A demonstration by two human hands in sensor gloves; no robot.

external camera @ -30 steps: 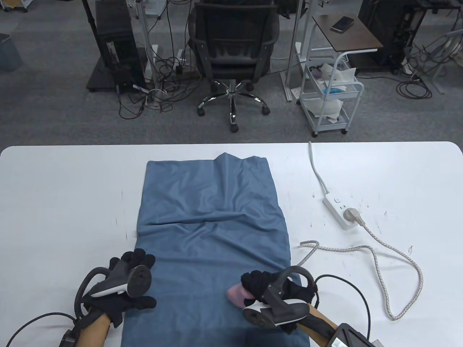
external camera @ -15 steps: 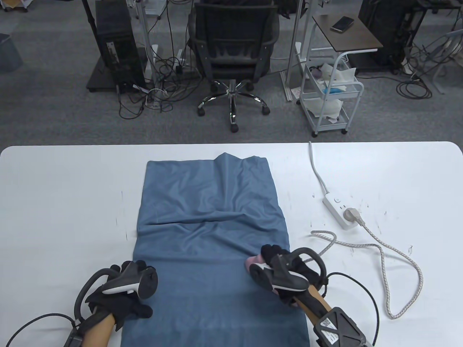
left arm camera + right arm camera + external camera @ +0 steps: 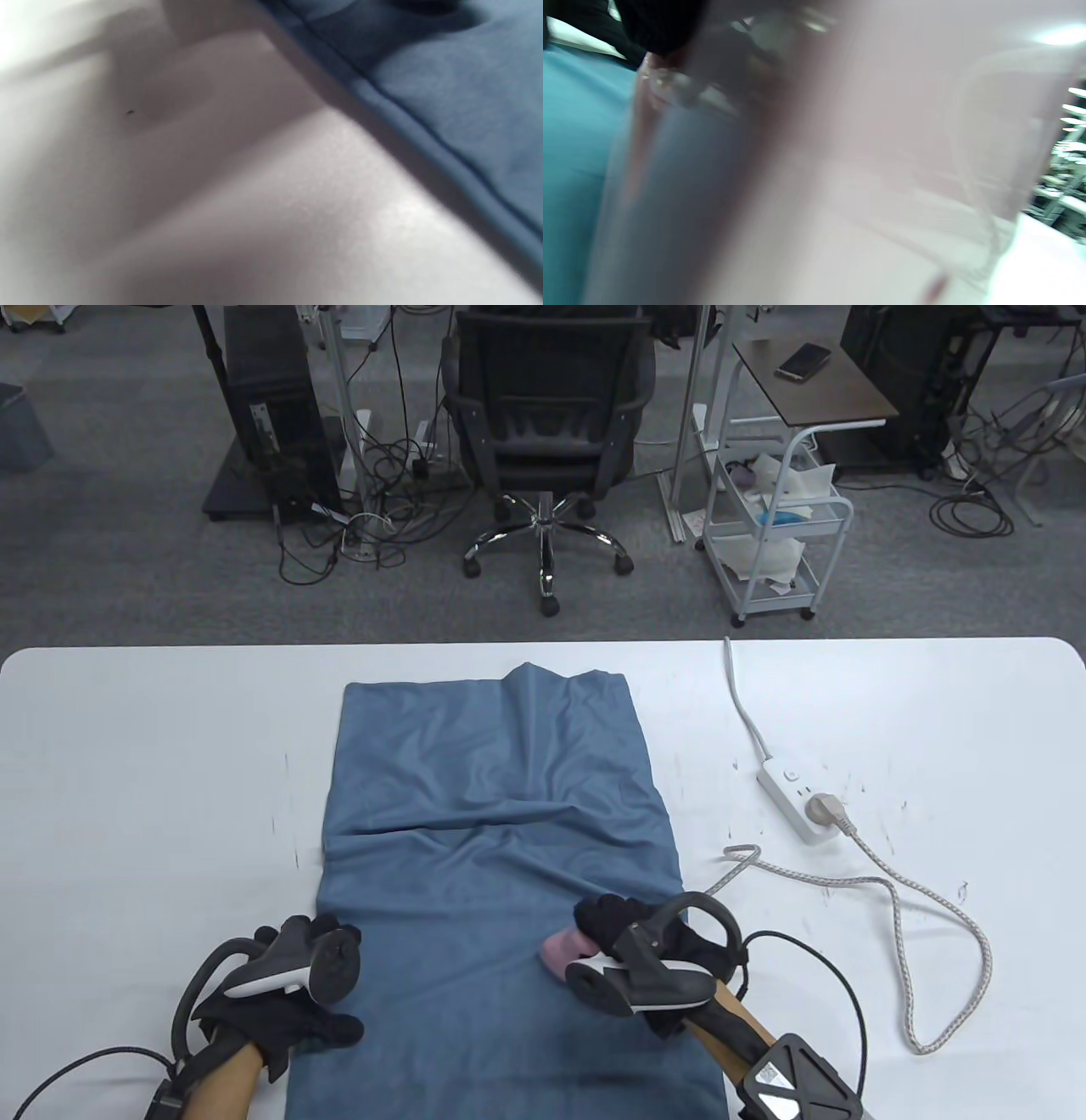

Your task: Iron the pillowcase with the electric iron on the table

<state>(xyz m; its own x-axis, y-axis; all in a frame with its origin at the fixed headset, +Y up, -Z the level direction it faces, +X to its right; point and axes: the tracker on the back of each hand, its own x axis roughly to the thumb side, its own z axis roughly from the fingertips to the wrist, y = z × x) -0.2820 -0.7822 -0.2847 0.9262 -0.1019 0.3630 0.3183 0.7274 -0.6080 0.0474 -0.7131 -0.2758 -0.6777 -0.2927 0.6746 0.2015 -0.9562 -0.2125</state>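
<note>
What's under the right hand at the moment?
A pink iron peeks out from under the right hand, sitting on the blue pillowcase. Its handle and most of its body are covered by the glove and tracker, so the grip itself isn't visible.

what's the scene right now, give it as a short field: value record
pillowcase: blue pillowcase lies flat on the white table, creased across the middle
iron: pink iron on the near right part of the cloth
right hand: right hand grips the iron
left hand: left hand rests on the near left edge of the cloth
power: iron cord plugged into the power strip
</note>
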